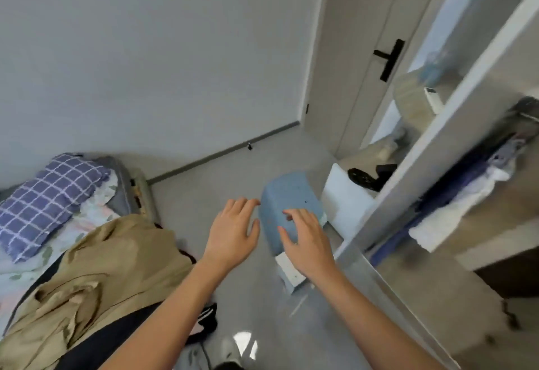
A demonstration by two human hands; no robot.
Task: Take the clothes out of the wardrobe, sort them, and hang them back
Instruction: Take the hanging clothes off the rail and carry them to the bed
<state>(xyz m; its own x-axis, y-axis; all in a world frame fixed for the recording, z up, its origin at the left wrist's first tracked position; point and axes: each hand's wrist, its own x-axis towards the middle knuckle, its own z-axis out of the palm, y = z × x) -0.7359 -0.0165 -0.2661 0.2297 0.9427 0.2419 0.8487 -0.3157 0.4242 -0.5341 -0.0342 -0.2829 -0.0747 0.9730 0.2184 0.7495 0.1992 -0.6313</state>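
The open wardrobe (437, 147) stands on the right, with dark blue and white clothes (478, 185) hanging inside it. A tan garment (110, 270) lies crumpled on the bed at the lower left, over a dark piece of clothing (110, 337). My left hand (233, 232) and my right hand (306, 238) are stretched out in front of me above the floor, fingers loosely spread, holding nothing. Below my right hand stands a blue stool (287, 200); I cannot tell if the hand touches it.
A checked blue pillow (49, 197) lies on the bed by the wall. A white box (347, 203) with dark things on it sits beside the wardrobe. A door with a black handle (389, 58) is at the back. Grey floor (221, 174) runs between bed and wardrobe.
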